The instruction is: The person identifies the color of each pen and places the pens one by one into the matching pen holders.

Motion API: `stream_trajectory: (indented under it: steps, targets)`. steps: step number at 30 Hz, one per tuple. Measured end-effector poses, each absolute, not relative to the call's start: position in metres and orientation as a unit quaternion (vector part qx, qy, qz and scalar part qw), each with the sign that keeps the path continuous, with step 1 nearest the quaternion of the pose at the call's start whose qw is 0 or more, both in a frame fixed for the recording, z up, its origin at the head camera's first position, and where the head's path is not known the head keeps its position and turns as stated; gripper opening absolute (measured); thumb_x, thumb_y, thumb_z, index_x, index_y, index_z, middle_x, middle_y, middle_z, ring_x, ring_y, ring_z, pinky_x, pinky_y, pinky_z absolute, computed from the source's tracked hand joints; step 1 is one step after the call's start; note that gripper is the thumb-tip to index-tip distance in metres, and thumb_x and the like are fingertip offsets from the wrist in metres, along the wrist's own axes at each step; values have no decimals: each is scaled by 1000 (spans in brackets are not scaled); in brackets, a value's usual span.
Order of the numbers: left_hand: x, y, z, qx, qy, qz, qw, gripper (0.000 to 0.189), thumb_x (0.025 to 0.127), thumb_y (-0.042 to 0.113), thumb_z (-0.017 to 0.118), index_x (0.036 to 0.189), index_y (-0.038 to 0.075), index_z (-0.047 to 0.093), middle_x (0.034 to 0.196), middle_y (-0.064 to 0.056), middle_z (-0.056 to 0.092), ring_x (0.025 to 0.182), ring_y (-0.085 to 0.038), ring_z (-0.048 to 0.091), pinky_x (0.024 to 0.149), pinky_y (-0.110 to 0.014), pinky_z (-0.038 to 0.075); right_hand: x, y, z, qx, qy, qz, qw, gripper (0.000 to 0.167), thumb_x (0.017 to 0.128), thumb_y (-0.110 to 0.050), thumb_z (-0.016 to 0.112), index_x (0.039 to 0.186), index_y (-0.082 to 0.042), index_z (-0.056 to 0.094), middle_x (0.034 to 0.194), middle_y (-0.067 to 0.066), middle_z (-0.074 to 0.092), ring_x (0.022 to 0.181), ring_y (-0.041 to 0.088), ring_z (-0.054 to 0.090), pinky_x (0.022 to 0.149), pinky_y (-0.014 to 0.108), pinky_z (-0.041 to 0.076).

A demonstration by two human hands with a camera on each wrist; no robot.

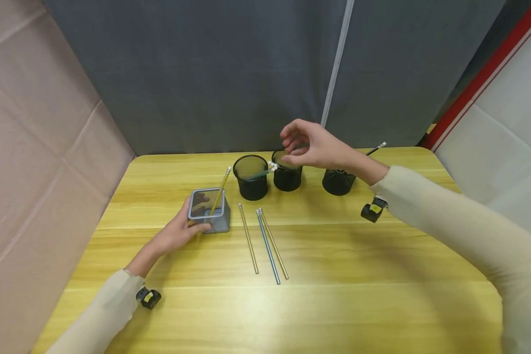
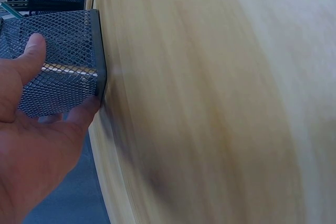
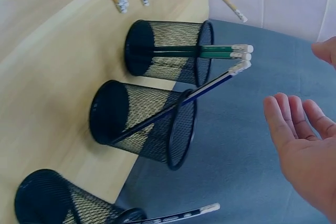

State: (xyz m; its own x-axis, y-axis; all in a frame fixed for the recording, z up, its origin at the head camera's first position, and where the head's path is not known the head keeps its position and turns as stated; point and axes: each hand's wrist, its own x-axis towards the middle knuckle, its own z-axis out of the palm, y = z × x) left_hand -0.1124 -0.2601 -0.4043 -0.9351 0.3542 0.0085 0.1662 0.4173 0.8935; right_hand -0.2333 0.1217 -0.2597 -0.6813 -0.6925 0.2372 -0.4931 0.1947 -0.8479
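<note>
My left hand (image 1: 177,233) grips the square grey mesh pencil holder (image 1: 220,223), thumb on its near side and fingers around the other. A yellow pencil (image 1: 221,191) leans inside it, eraser end up. Over the middle round black mesh cup (image 1: 287,181) hovers my right hand (image 1: 316,145), fingers loosely curved with nothing between them. That cup holds a dark striped pencil (image 3: 163,113). Green pencils (image 3: 218,55) stand in the left round black mesh cup (image 1: 253,188). The right round cup (image 1: 338,183), partly hidden by my wrist, has a black patterned pencil (image 1: 376,148) in it.
Two gold pencils, the left gold pencil (image 1: 249,238) and the right gold pencil (image 1: 274,243), lie on the wooden table (image 1: 336,305) with a blue pencil (image 1: 268,248). A grey partition (image 1: 203,73) rises behind the table's far edge.
</note>
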Motion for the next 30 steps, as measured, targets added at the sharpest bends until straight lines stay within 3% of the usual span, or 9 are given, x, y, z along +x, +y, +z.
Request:
stream_trajectory:
  steps: [14,22,30]
  targets:
    - [-112,-261,-405,158,837,516,92,85,98,1,66,160,9,8,156,-28,29,143,-44,30,117,-60,23,-218,145,-294,-364,785,-482,138,45,85,1,79,121,6,52,109,20,56,100,31,62,87,34,58]
    - [-111,-261,-405,147,837,518,95,87,98,1,66,161,11,6,155,-27,30,143,-43,31,117,-59,22,-205,148,-326,-338,794,-472,177,43,86,-2,79,121,5,54,111,18,58,101,32,64,89,42,58]
    - [-112,-262,-405,150,835,521,93,86,98,0,66,161,10,7,155,-27,30,141,-43,33,116,-60,25,-192,141,-353,-318,810,-446,209,44,87,-10,80,122,2,55,115,21,57,102,29,65,88,36,57]
